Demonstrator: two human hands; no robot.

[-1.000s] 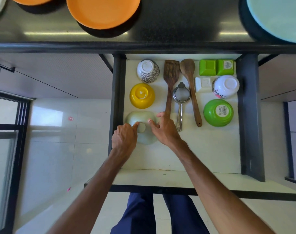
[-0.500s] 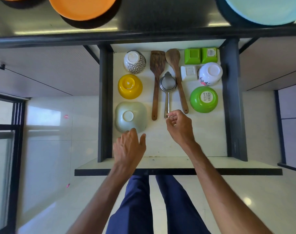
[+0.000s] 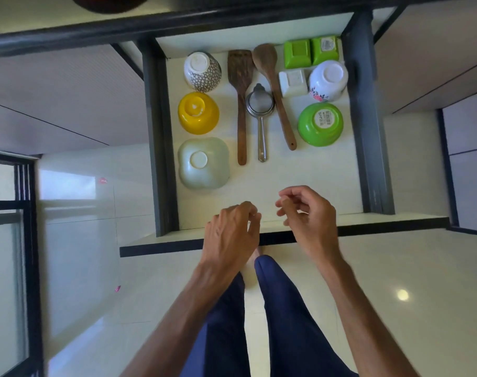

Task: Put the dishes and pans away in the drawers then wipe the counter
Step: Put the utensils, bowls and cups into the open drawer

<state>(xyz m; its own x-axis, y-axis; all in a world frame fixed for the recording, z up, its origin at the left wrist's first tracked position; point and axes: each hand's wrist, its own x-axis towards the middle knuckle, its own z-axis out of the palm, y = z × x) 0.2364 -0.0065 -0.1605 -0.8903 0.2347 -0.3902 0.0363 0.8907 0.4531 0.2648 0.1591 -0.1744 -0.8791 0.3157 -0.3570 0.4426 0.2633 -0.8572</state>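
Note:
An open drawer [image 3: 308, 186] lies below the counter edge [image 3: 177, 25]. Upside down in its left column sit a patterned bowl [image 3: 202, 72], a yellow bowl [image 3: 197, 112] and a pale green bowl [image 3: 203, 163]. A wooden spatula [image 3: 240, 85], a metal strainer [image 3: 260, 110] and a wooden spoon [image 3: 270, 80] lie in the middle. On the right are two green square dishes [image 3: 310, 51], a small white dish [image 3: 293, 83], a flowered white bowl [image 3: 328, 80] and a green bowl [image 3: 320, 123]. My left hand [image 3: 231, 235] and right hand [image 3: 308, 213] hover over the drawer's front edge, fingers loosely curled, holding nothing.
An orange plate [image 3: 106, 0] shows at the top edge on the counter. Dark drawer rails [image 3: 158, 148] flank the drawer. Glossy white floor tiles [image 3: 395, 295] lie below, with a dark-framed glass door [image 3: 11, 240] at the left. My legs in blue trousers [image 3: 280, 322] stand at the drawer front.
Both hands have let go of the pale green bowl and drawn back toward the drawer's front edge. The view has tilted down, so most of the counter plates have left the frame.

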